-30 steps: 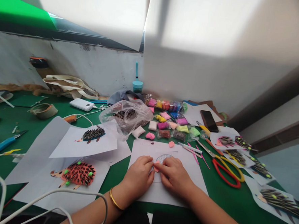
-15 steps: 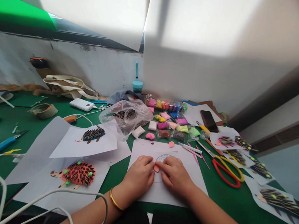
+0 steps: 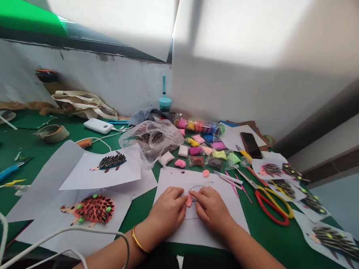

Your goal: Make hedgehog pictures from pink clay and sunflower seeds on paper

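My left hand [image 3: 166, 212] and my right hand [image 3: 212, 209] meet over a white sheet of paper [image 3: 196, 229] printed with a dotted outline [image 3: 197, 188]. Both hands pinch a small flat piece of pink clay [image 3: 189, 201] between their fingertips, held against the paper at the outline's lower left. A gold bangle [image 3: 138, 240] sits on my left wrist. Two more pink clay lumps [image 3: 180, 163] lie on the green table just beyond the sheet.
Finished hedgehog pictures lie at left [image 3: 93, 207] and right [image 3: 337, 241]. Red-and-yellow scissors [image 3: 271, 201], clay packets [image 3: 207, 146], a bag of seeds [image 3: 153, 139], a phone [image 3: 250, 144], a power bank [image 3: 98, 125] and a white cable [image 3: 54, 236] crowd the green table [image 3: 30, 141].
The pink clay piece has been lifted slightly and spread upward toward the dotted outline; both hands shifted a little forward with it.
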`<state>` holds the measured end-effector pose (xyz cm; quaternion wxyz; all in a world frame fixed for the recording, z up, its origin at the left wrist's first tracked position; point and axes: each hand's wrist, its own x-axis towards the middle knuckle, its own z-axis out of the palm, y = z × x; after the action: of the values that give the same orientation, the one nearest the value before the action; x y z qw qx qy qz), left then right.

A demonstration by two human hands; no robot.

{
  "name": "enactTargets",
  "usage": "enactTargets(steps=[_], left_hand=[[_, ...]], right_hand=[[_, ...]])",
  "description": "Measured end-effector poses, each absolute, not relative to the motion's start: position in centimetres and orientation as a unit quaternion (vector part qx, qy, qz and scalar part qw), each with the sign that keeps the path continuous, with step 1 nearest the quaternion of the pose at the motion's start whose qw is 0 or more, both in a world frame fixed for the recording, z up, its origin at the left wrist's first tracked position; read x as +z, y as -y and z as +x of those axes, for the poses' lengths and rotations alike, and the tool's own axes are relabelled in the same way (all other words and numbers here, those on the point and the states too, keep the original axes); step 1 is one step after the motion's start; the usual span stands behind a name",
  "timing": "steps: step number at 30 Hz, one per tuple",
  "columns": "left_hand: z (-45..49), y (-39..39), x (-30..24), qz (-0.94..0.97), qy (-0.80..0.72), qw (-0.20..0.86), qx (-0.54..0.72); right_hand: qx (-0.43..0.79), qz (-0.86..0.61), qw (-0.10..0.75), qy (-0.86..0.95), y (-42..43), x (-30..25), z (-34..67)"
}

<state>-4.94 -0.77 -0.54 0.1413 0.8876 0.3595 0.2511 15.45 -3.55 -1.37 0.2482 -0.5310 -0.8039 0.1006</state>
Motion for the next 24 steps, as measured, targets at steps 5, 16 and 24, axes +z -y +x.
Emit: enactTargets(steps=[5,16,24], left_hand=[[-5.08,0.60,-0.73,0.877,-0.366,0.148,0.275],[-5.34,0.20,-1.53,0.873,-0.377,0.156,0.266],[-5.32,0.17,-1.35,0.871,-0.377,0.156,0.275]], right_hand=[[0.094,-0.524,0.232,0.814,3.69,-1.13,15.08],[0.067,-0.490,0.195,0.847,4.02,-0.57,14.62],[0.103,-0.489,0.235,0.833,3.85,-0.60,14.96]])
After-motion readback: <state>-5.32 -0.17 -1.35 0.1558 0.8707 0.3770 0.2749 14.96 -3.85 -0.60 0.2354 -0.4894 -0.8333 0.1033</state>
